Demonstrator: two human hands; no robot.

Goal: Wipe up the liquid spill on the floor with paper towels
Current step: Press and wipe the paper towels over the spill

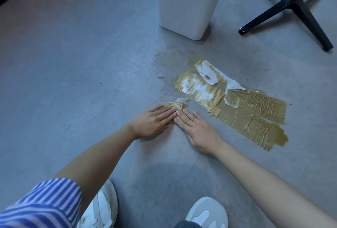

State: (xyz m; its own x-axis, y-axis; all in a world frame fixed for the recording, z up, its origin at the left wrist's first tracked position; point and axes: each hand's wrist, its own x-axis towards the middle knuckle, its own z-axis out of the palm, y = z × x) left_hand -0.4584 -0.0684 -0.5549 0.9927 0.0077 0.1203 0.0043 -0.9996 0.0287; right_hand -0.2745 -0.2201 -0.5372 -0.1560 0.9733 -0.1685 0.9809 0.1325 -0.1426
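- Left hand (152, 121) and right hand (197, 130) are pressing flat, fingers extended, on a soaked paper wad (175, 104) on the floor (73, 81).
- Brown-stained paper towel strips (237, 103) are lying at 3 o'clock from the wad, covering the spill (281, 136).
- White bin (186, 3) is standing at 12 o'clock.

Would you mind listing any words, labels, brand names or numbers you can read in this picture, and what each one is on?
None: no readable text shows on the white bin, the soaked paper towels, the shoes, the striped sleeve or the floor.
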